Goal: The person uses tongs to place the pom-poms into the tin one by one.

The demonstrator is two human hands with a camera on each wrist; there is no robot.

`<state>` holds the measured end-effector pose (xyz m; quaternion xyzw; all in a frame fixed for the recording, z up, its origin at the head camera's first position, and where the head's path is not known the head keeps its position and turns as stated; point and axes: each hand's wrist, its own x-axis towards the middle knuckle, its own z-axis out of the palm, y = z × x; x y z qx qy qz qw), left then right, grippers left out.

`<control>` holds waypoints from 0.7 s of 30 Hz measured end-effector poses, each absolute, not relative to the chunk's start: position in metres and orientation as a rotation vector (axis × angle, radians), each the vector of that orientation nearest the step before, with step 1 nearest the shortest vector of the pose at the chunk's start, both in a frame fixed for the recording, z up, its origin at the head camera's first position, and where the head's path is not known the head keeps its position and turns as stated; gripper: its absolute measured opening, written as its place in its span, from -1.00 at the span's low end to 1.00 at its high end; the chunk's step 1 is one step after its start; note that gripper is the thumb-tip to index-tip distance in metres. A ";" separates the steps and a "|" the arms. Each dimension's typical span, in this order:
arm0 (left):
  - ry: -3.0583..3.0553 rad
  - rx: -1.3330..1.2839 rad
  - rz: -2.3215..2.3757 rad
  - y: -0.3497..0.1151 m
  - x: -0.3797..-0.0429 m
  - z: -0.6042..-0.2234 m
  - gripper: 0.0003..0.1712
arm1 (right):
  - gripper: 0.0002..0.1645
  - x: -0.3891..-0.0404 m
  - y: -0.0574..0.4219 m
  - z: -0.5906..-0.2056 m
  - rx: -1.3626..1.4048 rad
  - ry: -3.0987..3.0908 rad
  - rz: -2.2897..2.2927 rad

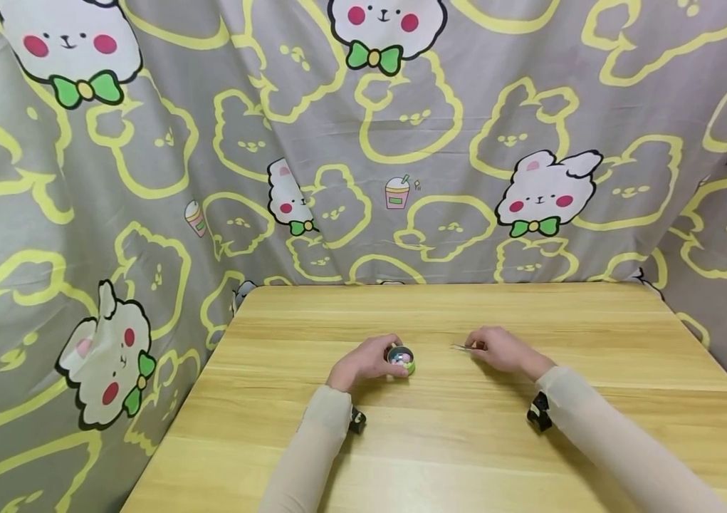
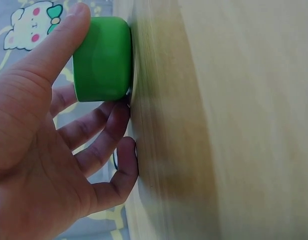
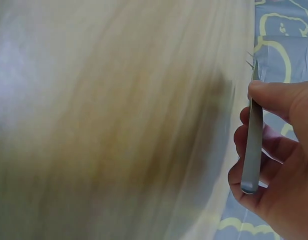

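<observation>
My left hand [image 1: 371, 358] holds a small round green container [image 1: 411, 369] between thumb and fingers on the table. Inside it lie several small pastel pieces [image 1: 402, 358], too small to make out further. The left wrist view shows the thumb against the smooth side of the green container [image 2: 103, 60]. To the right, my right hand [image 1: 507, 350] pinches metal tweezers [image 3: 252, 145], whose tips point left toward the container, a short way apart from it. Whether the tips hold anything cannot be made out.
The wood-grain table [image 1: 440, 449] spreads around both hands. Behind it and at both sides hangs a grey curtain [image 1: 337, 128] with yellow outlines and cartoon animals. Small black devices [image 1: 539, 412] are worn at both wrists.
</observation>
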<state>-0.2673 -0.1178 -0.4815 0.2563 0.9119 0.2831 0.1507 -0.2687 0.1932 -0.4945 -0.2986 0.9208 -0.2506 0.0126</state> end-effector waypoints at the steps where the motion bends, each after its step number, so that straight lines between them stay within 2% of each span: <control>1: 2.620 0.738 0.811 -0.117 -0.267 -0.481 -0.46 | -0.86 -0.269 0.193 -0.496 -0.932 2.865 -0.783; 21: 2.665 0.706 0.779 -0.113 -0.266 -0.484 -0.42 | -0.81 -0.272 0.181 -0.499 -0.859 2.808 -0.771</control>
